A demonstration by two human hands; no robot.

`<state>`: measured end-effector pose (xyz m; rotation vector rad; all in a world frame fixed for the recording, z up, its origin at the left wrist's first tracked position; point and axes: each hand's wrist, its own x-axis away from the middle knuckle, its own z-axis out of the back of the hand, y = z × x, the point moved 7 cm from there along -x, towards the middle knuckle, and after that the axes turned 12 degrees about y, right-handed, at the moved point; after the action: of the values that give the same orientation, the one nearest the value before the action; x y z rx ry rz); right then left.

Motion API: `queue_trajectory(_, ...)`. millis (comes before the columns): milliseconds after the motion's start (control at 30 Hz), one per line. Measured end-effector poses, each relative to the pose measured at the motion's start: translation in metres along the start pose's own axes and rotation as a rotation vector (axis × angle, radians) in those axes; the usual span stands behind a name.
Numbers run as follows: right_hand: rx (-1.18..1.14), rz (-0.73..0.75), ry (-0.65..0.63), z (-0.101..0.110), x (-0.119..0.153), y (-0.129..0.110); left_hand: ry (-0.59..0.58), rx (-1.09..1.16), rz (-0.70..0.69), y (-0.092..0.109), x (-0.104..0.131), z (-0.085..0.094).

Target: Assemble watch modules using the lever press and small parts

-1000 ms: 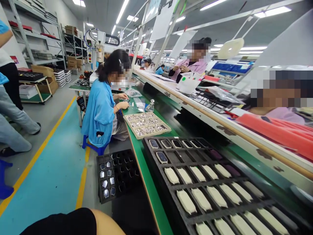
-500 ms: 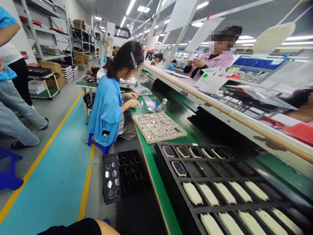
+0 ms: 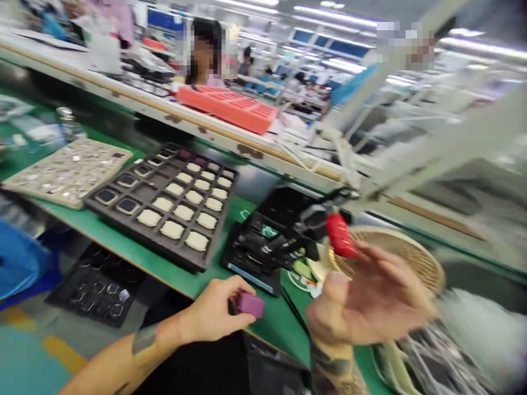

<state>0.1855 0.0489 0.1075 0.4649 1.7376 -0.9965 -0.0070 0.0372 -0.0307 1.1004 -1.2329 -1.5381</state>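
Near the table's front edge, my left hand (image 3: pixel 216 310) grips a small purple block (image 3: pixel 251 305) between thumb and fingers. My right hand (image 3: pixel 370 299) is raised at the right, blurred, its fingers spread and nothing held in it. Just beyond its fingertips is the red handle (image 3: pixel 340 235) of a black clamp-like tool (image 3: pixel 316 216). A black fixture (image 3: pixel 263 241) sits on the green table behind my left hand. To the left lies a black tray (image 3: pixel 197 263) with pale watch-shaped pieces and several dark-faced ones in its compartments.
A beige tray of small shiny parts (image 3: pixel 69 170) stands at the far left. Behind my right hand is a round woven basket (image 3: pixel 428 258); plastic bags (image 3: pixel 473 329) lie at the right. An orange-red tray (image 3: pixel 230 104) rests on the raised shelf. A person sits beyond it.
The view has swung right, away from the seated person in blue. Both my hands are now in view, the left one with the purple block. The black fixture and red-handled tool have appeared.
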Motion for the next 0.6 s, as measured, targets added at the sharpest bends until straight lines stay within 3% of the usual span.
queue_trajectory(67, 0.11, 0.047, -0.142, 0.035, 0.013, 0.007, -0.067, 0.044, 0.012, 0.01, 0.016, 0.016)
queue_trajectory(133, 0.273, 0.037, -0.396, 0.061, 0.037, 0.021, -0.081, 0.021, -0.025, 0.028, 0.034, 0.049)
queue_trajectory(200, 0.391, 0.051, -0.572, 0.086, 0.062, 0.035, -0.033, -0.124, -0.266, 0.058, 0.048, 0.092)
queue_trajectory(267, 0.47, 0.078, -0.676, 0.107, 0.082, 0.047, 0.16, -0.366, -0.422, 0.079, 0.046, 0.144)
queue_trajectory(333, 0.525, 0.1, -0.732, 0.121, 0.097, 0.057, 0.452, -0.648, -0.397, 0.089, 0.028, 0.199)
queue_trajectory(400, 0.556, 0.111, -0.769, 0.125, 0.108, 0.064, 0.589, -0.824, -0.224, 0.086, -0.003, 0.244)
queue_trajectory(500, 0.533, 0.104, -0.814, 0.123, 0.115, 0.07, 0.661, -1.01, -0.07, 0.08, -0.053, 0.3)
queue_trajectory(600, 0.474, 0.098, -0.839, 0.118, 0.114, 0.073, 0.581, -1.22, -0.123, 0.08, -0.086, 0.336)
